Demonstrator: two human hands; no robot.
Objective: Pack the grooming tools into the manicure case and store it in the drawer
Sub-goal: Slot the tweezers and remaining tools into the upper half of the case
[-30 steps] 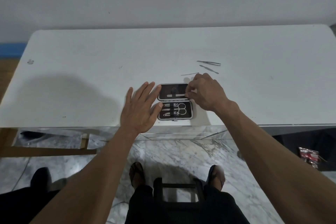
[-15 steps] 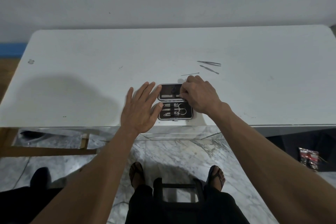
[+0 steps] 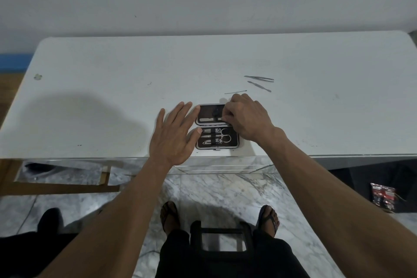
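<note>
A small dark manicure case (image 3: 234,143) lies open flat near the front edge of the white table (image 3: 112,101). Its near half holds scissors, clippers and other steel tools under a strap. In its far half lies a slim metal tool (image 3: 207,119), and the fingers of my right hand (image 3: 247,118) pinch its right end. My left hand (image 3: 172,136) lies flat with fingers spread, its fingertips touching the case's left edge. Three loose tools lie behind the case: tweezers (image 3: 259,78), a flat pusher (image 3: 259,86) and a thin pick (image 3: 235,92).
A wall runs behind the table. Below the table's front edge are mirrored drawer fronts (image 3: 216,165) and a marble floor. A dark stool frame (image 3: 222,241) stands between my sandalled feet. A red and black packet (image 3: 383,196) lies on the floor at right.
My right hand has slid left over the case's far half, pushing the slim tool further in under the strap. My left hand has stayed put.
</note>
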